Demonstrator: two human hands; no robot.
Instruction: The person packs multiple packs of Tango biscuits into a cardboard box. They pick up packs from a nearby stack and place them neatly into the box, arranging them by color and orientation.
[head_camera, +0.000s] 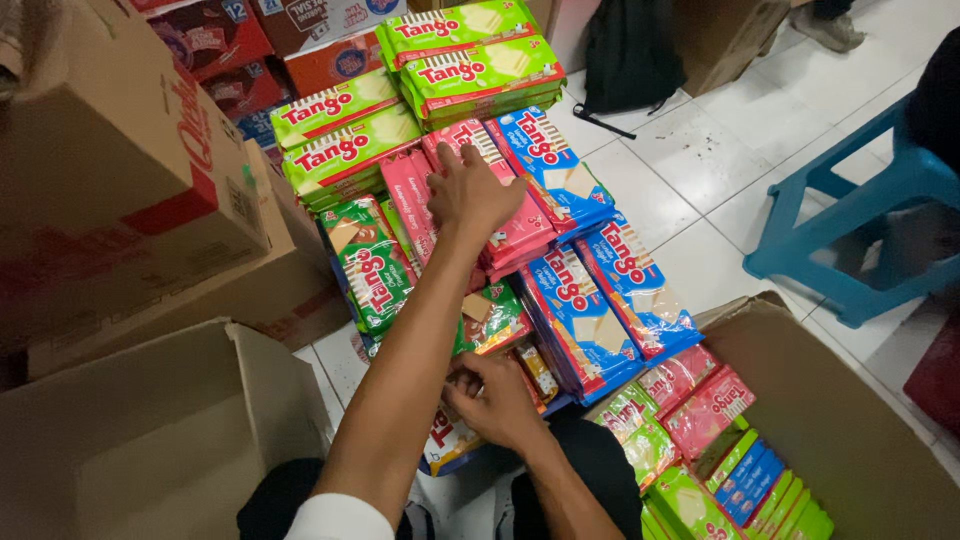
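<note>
Left hand (468, 190) on pink wafer packs (515, 235), right hand (497, 400) seemingly gripping a pack (450, 435)

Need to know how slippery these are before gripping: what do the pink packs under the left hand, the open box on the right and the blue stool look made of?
The pink packs under the left hand look like glossy plastic film; they catch light. The open box looks like matte brown cardboard, with bent flaps. The blue stool seems moulded plastic, smooth and evenly coloured.

White tiled floor (690, 190) bears stacked wafer packs (575, 310), cardboard boxes (150, 440), blue stool (860, 215).
</note>
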